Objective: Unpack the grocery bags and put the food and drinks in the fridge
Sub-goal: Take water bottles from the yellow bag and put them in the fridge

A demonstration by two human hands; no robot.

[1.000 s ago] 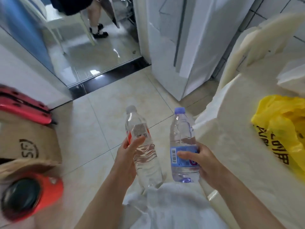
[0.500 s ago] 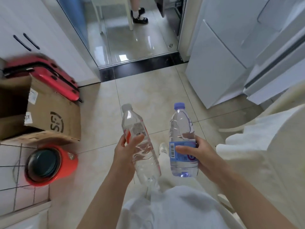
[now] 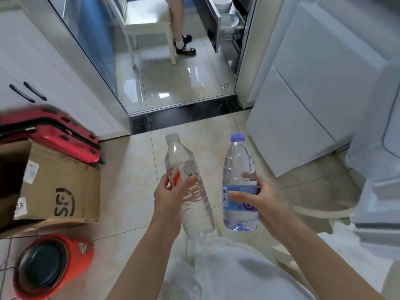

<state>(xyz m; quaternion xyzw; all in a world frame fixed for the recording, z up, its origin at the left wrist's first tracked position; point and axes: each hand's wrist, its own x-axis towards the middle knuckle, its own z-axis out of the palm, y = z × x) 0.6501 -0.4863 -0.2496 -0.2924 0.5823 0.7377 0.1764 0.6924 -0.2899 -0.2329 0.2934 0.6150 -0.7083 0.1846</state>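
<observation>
While both hands are full, the white fridge [image 3: 303,118] stands to the right and farther off, its doors apparently closed, so the right hand [image 3: 263,201] is the nearer one to it. That hand wraps the middle of a clear plastic water bottle with a blue label and purple cap [image 3: 239,187], thumb across the label and fingers curled behind, holding it nearly upright with its long axis running from near to far and the cap pointing away. The left hand [image 3: 171,197] grips a clear plastic water bottle with a red-and-white label and white cap [image 3: 188,187] around its waist, thumb lying over the label; this bottle leans, cap tipped toward the far left and base toward the near right. The two bottles sit side by side, close but apart, over the beige tiled floor [image 3: 129,180]. Judging from this, neither hand is free to pull a fridge door, so one bottle probably has to be tucked or set down first. A brown cardboard box [image 3: 58,182] and a red suitcase [image 3: 49,135] lie to the left.
</observation>
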